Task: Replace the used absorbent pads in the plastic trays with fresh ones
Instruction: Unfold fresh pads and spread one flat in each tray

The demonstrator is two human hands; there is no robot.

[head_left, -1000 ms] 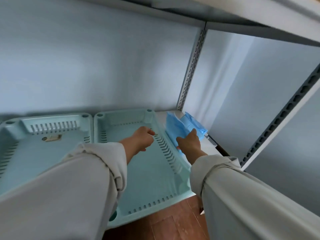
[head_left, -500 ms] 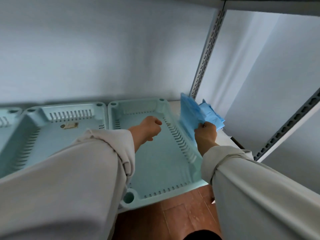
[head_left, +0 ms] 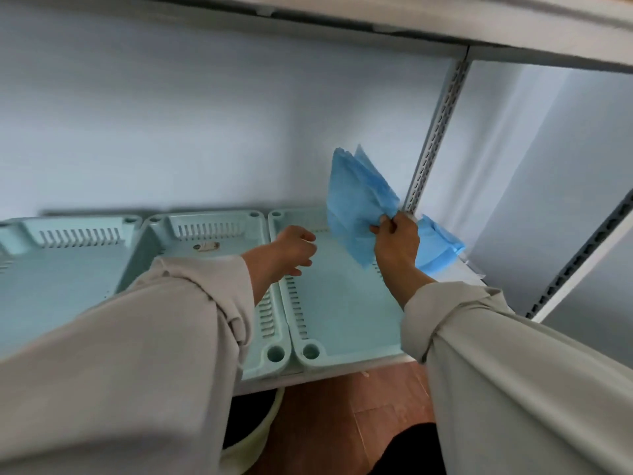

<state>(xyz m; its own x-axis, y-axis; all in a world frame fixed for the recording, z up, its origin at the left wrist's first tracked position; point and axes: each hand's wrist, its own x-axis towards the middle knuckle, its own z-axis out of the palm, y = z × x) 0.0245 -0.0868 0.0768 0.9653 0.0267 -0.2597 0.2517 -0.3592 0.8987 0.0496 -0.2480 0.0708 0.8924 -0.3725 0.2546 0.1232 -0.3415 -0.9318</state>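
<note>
Right hand (head_left: 397,241) lifts blue pad (head_left: 356,204) beside left hand (head_left: 294,248).

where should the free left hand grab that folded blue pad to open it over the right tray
Take the loose upper corner of the folded blue pad, coming in from the left. The right hand pinches its lower right edge, so the pad stands fanned upward and its top left is free. The left hand hovers empty just left of it, above the right tray.
</note>
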